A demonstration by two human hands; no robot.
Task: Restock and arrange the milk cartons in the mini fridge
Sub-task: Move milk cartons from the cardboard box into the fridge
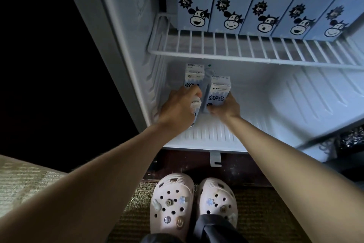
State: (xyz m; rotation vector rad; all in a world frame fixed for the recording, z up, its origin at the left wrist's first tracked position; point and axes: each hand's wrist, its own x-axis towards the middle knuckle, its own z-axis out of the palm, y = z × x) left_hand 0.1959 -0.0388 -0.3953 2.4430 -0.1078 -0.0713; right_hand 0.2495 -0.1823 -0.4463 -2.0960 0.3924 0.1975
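Observation:
An open mini fridge (295,93) fills the upper part of the view. On its wire shelf (226,53) stands a row of several light-blue milk cartons (226,0) with cow faces. Three more cartons are at the left of the bottom compartment. My left hand (178,107) grips the front left carton (194,111), with a second carton (56,79) standing upright just behind it. My right hand (226,107) holds the lower end of the carton beside them (217,93), fingers curled round it.
The fridge's left wall (122,45) runs down beside my left hand. The bottom compartment floor (275,116) stretches to the right of the cartons. A fridge door part (334,140) juts in at the right. My feet in pale clogs (193,203) stand on a mat.

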